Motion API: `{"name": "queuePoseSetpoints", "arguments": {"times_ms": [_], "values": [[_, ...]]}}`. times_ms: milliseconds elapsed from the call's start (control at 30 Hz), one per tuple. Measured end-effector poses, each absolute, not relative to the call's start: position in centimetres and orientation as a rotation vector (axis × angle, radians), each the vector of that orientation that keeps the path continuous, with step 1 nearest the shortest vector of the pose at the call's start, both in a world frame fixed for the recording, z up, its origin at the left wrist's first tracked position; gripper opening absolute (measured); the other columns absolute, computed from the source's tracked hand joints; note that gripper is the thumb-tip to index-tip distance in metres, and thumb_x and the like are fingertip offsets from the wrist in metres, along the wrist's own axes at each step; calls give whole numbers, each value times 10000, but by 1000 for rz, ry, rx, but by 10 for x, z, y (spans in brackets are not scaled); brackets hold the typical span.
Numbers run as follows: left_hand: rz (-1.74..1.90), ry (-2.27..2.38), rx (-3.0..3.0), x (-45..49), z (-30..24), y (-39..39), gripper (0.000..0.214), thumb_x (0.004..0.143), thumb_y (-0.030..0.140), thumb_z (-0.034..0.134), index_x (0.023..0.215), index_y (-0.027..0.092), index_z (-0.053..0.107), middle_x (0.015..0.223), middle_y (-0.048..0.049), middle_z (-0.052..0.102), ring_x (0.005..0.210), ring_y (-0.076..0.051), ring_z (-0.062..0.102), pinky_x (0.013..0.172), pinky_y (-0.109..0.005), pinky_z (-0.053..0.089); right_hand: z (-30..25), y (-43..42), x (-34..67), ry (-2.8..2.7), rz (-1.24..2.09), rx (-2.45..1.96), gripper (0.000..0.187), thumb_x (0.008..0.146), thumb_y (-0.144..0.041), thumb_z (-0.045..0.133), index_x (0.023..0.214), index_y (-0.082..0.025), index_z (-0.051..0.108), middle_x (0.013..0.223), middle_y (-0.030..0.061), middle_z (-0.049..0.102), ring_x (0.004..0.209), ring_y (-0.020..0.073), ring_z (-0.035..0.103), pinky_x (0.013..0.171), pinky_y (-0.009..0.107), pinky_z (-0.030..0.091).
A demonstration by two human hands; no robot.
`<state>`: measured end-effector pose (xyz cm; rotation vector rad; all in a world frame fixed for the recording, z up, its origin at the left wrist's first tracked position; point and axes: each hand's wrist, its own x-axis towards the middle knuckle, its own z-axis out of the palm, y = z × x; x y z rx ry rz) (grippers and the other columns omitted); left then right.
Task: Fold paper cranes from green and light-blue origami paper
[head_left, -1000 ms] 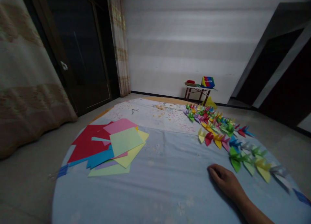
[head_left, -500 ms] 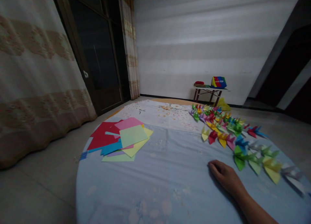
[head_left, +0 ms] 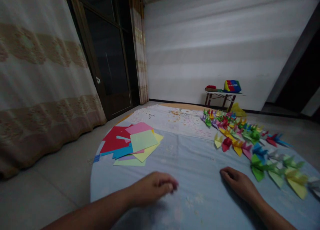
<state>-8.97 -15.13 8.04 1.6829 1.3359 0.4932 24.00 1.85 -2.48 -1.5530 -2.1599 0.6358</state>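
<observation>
My left hand (head_left: 152, 187) hovers just over the light blue cloth (head_left: 197, 163), fingers curled and blurred by motion. My right hand (head_left: 238, 181) rests on the cloth with fingers curled down, nothing seen in it. A fanned stack of coloured paper squares (head_left: 133, 143) lies beyond my left hand: red, pink, green, yellow, blue. Rows of folded paper cranes (head_left: 250, 140) in many colours stand to the right of my right hand.
A white patterned cloth (head_left: 172, 118) lies farther back. A small low table (head_left: 220, 97) with a striped bag stands by the far wall. Curtains (head_left: 37, 90) and a dark glass door (head_left: 112, 63) are at the left. Grey floor surrounds the cloth.
My left arm has come into view from the lower left over the cloth. The view has swung left. My right hand has stayed where it was.
</observation>
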Motion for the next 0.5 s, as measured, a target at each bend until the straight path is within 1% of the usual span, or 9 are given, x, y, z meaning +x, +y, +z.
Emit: {"name": "queuePoseSetpoints", "arguments": {"times_ms": [67, 100, 167, 233, 300, 333, 400, 500], "values": [[527, 1935, 2037, -108, 79, -113, 339, 847, 324, 389, 1141, 246, 539, 1208, -17, 562, 1087, -153, 499, 921, -271, 382, -21, 21, 236, -2158, 682, -1544, 322, 768, -458, 412, 826, -239, 641, 805, -10, 690, 780, 196, 631, 680, 246, 450], [523, 2090, 2031, -120, 76, -96, 381, 848, 304, 377, 1204, 225, 489, 1301, -40, 480, 1194, -168, 402, 998, -294, 298, -20, 21, 233, -2149, 690, -1538, 324, 768, -454, 410, 821, -236, 643, 817, -8, 690, 790, 196, 630, 676, 243, 448], [484, 2292, 1961, -147, 65, -69, 478, 831, 282, 387, 1294, 162, 384, 1395, -101, 348, 1286, -221, 262, 1049, -373, 191, -17, 19, 229, -2126, 669, -1551, 328, 769, -452, 405, 817, -236, 646, 817, -7, 690, 788, 196, 629, 670, 244, 445], [407, 2476, 1842, -173, 52, -52, 594, 804, 348, 420, 1337, 114, 303, 1425, -167, 261, 1311, -307, 177, 1038, -486, 135, -17, 14, 225, -2088, 595, -1586, 328, 768, -456, 403, 827, -246, 648, 816, -5, 691, 779, 198, 631, 672, 251, 444], [298, 2578, 1728, -191, 40, -45, 706, 764, 468, 441, 1338, 80, 301, 1401, -223, 279, 1293, -382, 184, 997, -569, 137, -18, 10, 223, -2057, 523, -1619, 327, 771, -464, 397, 848, -264, 644, 828, -8, 691, 779, 197, 631, 669, 255, 443], [245, 2595, 1699, -196, 34, -44, 735, 750, 522, 429, 1328, 80, 327, 1386, -232, 306, 1279, -396, 216, 985, -580, 151, -19, 8, 222, -2051, 497, -1626, 323, 770, -467, 396, 850, -272, 642, 833, -11, 691, 780, 196, 632, 664, 254, 443], [163, 2593, 1706, -197, 26, -47, 764, 739, 594, 381, 1325, 105, 348, 1401, -212, 286, 1284, -384, 215, 991, -568, 150, -19, 5, 221, -2050, 473, -1624, 313, 771, -468, 395, 841, -282, 637, 835, -20, 690, 776, 191, 633, 649, 248, 442], [78, 2533, 1799, -186, 18, -60, 772, 726, 640, 353, 1328, 157, 353, 1418, -167, 274, 1299, -348, 202, 1005, -524, 157, -19, 4, 221, -2048, 461, -1613, 306, 770, -466, 396, 827, -283, 635, 830, -27, 689, 768, 184, 635, 638, 242, 441]]}}
